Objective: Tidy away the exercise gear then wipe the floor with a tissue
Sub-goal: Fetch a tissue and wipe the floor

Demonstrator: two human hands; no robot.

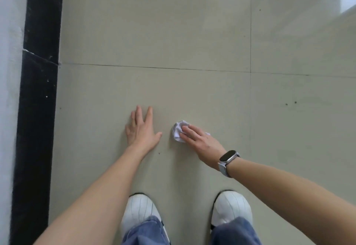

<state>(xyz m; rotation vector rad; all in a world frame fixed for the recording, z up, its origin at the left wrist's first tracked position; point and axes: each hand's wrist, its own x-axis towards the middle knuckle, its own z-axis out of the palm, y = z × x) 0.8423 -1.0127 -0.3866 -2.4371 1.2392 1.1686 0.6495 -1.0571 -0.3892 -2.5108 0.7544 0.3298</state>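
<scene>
A crumpled white tissue (178,130) lies on the beige tiled floor (154,32) in front of my feet. My right hand (200,138) presses down on it with straight fingers, covering its right part; a watch sits on that wrist. My left hand (141,129) rests flat on the floor a little to the left of the tissue, fingers spread, holding nothing. No exercise gear is in view.
A black skirting strip (36,109) and a white wall (9,90) run along the left. My white shoes (138,212) and jeans stand at the bottom edge. Small dark specks (295,102) dot the tiles to the right.
</scene>
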